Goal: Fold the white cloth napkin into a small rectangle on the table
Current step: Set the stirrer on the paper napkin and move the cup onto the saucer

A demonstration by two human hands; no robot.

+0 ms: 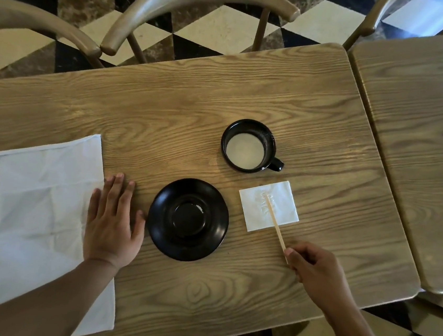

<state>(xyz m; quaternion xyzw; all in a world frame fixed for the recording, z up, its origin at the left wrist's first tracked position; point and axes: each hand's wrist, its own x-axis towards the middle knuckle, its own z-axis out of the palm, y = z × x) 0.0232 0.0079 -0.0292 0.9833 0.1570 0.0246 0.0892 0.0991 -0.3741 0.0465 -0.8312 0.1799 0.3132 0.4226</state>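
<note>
A large white cloth napkin (pixel 32 211) lies spread out flat on the left part of the wooden table (pixel 182 109), creased, running off the frame's left edge. My left hand (pixel 112 219) rests flat with straight fingers, partly on the napkin's right edge and partly on the table. My right hand (pixel 313 268) pinches the near end of a thin wooden stir stick (pixel 274 222). The stick's far end lies on a small white folded paper napkin (pixel 282 201).
A black saucer (pixel 160 216) sits between my hands. A black cup (pixel 250 146) with pale liquid stands behind it. A second table (pixel 423 134) adjoins on the right. Curved wooden chair backs (pixel 194 3) stand at the far side.
</note>
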